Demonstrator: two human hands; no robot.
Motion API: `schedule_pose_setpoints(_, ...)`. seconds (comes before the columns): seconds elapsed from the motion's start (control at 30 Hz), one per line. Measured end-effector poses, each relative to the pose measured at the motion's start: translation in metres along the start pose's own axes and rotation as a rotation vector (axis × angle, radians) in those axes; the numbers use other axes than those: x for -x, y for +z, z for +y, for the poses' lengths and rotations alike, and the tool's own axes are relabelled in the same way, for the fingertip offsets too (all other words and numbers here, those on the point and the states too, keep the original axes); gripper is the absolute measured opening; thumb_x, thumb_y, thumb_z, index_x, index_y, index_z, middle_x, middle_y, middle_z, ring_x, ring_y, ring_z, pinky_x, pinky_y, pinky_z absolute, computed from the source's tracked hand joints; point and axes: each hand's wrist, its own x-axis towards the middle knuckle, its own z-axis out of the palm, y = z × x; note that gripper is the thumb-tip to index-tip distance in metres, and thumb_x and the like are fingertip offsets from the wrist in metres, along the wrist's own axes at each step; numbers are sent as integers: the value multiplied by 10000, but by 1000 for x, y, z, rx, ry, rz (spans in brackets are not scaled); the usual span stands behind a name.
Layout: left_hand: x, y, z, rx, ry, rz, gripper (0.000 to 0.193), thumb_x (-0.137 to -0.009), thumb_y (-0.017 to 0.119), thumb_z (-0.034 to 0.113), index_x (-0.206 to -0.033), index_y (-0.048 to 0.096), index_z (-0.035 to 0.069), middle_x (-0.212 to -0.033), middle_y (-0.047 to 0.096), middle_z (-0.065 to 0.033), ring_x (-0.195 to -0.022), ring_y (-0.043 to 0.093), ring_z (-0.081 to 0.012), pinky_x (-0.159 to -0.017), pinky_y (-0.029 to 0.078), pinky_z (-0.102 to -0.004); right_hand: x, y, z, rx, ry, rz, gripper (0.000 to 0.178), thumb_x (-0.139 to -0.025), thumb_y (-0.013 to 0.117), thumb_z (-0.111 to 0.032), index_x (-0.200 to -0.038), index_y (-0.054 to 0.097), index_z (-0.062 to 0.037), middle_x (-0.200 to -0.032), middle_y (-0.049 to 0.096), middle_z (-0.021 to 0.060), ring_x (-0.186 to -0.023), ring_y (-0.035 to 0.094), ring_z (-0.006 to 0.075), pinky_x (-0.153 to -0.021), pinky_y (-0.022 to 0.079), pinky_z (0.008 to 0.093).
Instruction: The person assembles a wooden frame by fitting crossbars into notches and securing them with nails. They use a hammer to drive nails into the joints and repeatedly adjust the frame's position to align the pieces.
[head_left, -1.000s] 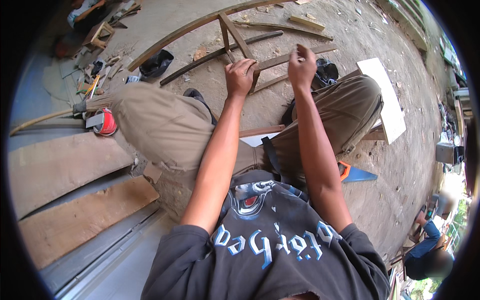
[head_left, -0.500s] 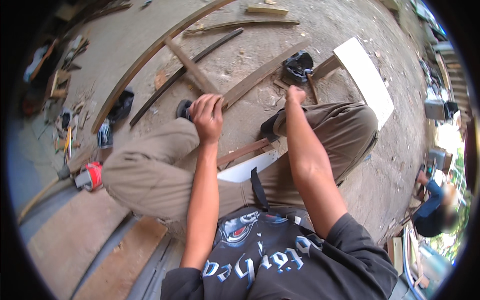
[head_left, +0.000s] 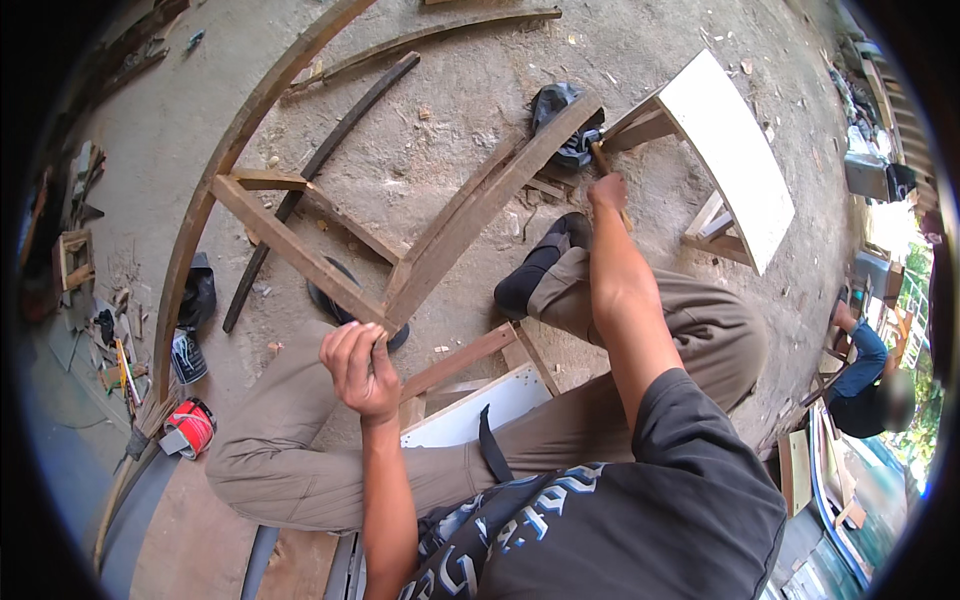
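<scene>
A brown wooden frame [head_left: 300, 258] reaches away in front of me, made of joined bars. At its near corner my left hand [head_left: 360, 372] is closed in a pinch, the fingertips touching the wood. What they hold, if anything, is too small to make out. My right hand [head_left: 608, 192] is wrapped round the wooden handle of a hammer [head_left: 598, 157], whose metal head lies over a black plastic bag [head_left: 572, 150]. The long bar [head_left: 490, 205] of the frame runs from the near corner toward this bag.
On the right stands a white-topped wooden piece [head_left: 730, 150]. Another white panel with a wooden frame [head_left: 480, 405] sits between my legs. A long curved strip [head_left: 190, 240] and a dark bar [head_left: 320, 160] lie left. A red can [head_left: 190, 428] is near my left knee. Another person [head_left: 870, 380] sits far right.
The wooden frame has tilted, showing a second bar. My left hand has moved down and left with its corner. My right hand, nearly unmoved in the picture, now grips the hammer.
</scene>
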Motion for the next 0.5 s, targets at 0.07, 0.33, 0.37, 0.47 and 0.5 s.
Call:
schedule_pose_setpoints(0.07, 4, -1, 0, -10, -36, 8, 90, -864, 744, 54, -946, 707, 45, -969, 691, -52, -945, 656, -253, -920, 476, -435, -3, 9, 7, 213, -58, 24, 352, -898, 589, -193, -1202, 582, -16, -1309, 561, 194, -1279, 508, 393, -1037, 440, 499)
schedule_pose_setpoints(0.33, -11, 7, 5, 24, -13, 28, 113, -843, 755, 19, -949, 717, 28, -954, 709, -68, -922, 671, -243, -894, 486, -396, 5, 6, 0, 53, -326, -28, 380, -949, 546, -285, -1164, 605, 22, -1057, 683, 278, -1014, 661, 456, -874, 521, 534)
schedule_pose_setpoints(0.37, -8, 8, 6, 21, -12, 41, 114, -839, 758, 18, -946, 719, 29, -949, 710, -65, -915, 671, -237, -886, 484, -386, 10, 3, -10, 59, -344, -23, 388, -954, 544, -294, -1141, 619, 38, -1034, 686, 288, -997, 664, 461, -862, 522, 537)
schedule_pose_setpoints(0.47, -8, 12, 4, 44, -4, 73, 113, -830, 768, 42, -934, 723, 45, -940, 716, -43, -908, 675, -214, -885, 465, -366, 1, -12, -23, 84, -442, -80, 465, -974, 530, -370, -1027, 654, 75, -942, 693, 307, -913, 684, 458, -777, 533, 525)
schedule_pose_setpoints(0.5, -9, 15, 3, 60, -1, 80, 112, -827, 770, 54, -929, 724, 52, -937, 719, -33, -907, 677, -206, -889, 456, -361, -6, -16, -19, 94, -480, -109, 510, -981, 525, -404, -982, 665, 86, -908, 694, 311, -880, 692, 454, -740, 537, 517)
